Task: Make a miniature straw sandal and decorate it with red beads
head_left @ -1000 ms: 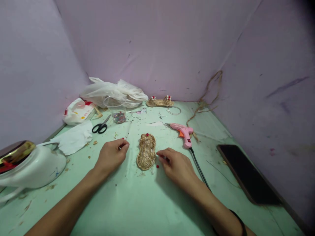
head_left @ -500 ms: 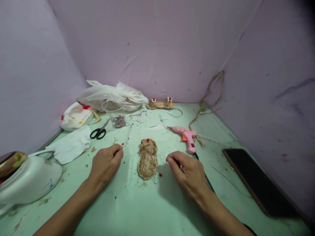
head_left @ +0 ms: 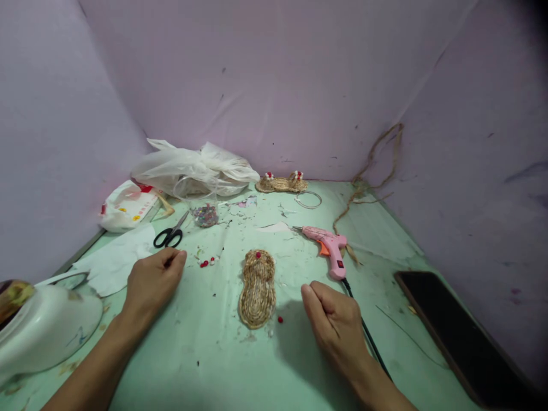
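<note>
A braided straw slipper sole [head_left: 257, 297] shaped like a figure eight lies on the table between my hands, a red bead [head_left: 258, 255] at its far end. To its left, my left hand [head_left: 156, 279] is closed, thumb against the curled fingers. Several small red and white beads [head_left: 206, 262] sit just right of that hand. On the other side my right hand [head_left: 334, 325] is also closed, its thumb and forefinger pressed together. What either hand may hold is too small or hidden to make out. One loose red bead [head_left: 280, 319] rests between the sole and my right hand.
A pink glue gun [head_left: 327, 242] with a black cable lies beyond my right hand, a phone [head_left: 454, 331] further right. Scissors [head_left: 170, 235], a cup of beads [head_left: 205, 214] and a white bag [head_left: 201, 165] are at left. Another straw piece [head_left: 281, 184] stands by the wall.
My hands have moved apart, the left one leftward and the right one slightly right. More of the red and white beads beside my left hand now show. The view has shifted slightly.
</note>
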A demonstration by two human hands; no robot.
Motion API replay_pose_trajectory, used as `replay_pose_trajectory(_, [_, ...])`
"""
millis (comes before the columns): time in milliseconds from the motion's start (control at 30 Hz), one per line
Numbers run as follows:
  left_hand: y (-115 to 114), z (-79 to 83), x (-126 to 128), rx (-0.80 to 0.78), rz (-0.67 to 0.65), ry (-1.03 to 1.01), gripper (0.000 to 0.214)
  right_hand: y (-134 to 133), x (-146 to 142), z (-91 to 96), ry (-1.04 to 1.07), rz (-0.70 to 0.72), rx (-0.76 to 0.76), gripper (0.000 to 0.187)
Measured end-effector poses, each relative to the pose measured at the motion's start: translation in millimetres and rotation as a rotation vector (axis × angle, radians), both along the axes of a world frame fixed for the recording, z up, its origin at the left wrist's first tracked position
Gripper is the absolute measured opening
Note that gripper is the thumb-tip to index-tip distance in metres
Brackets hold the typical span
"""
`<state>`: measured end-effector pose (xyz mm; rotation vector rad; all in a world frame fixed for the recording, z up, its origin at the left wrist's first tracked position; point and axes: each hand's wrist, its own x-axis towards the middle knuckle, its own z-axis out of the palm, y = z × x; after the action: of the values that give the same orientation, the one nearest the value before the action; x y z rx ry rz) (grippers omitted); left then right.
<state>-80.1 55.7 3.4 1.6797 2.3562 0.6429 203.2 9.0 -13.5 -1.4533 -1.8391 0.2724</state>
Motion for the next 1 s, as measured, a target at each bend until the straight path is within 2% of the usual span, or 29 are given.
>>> replay_pose_trajectory(100, [0,-2.4,2,0.010,-0.050,0.019,0.027,1,-2,0.1,0.071,0.038,-0.041,0.039])
replay_pose_trajectory(233, [0,-10.6,3,0.063,-0.122,0.003,0.024,-1,-5,-1.6,0.157,0.140,-0.124,0.027])
replay_pose_trajectory(300, [0,-15.8,3,0.105,-0.151,-0.017,0.021,-2,-6,-5.2,0.199,0.171,-0.097,0.023])
replay_pose_trajectory(433, [-2,-23.8,3,0.143,-0.194,-0.063,0.017,-2,-4,-13.3,0.181,0.187,-0.028,0.029])
replay_pose_trajectory(633, [-2,-25.5,6,0.122,-0.239,-0.073,0.015,1,-2,-13.0,0.160,0.226,0.001,0.013])
replay_pose_trajectory(867, [-2,-30.7,10,0.026,-0.316,-0.041,0.021,0,-6,-17.4,0.130,0.202,0.006,0.015])
replay_pose_trajectory(1000, [-2,-31.3,14,0.028,-0.325,-0.030,0.020,-4,-10,-20.0,0.112,0.235,0.001,0.017])
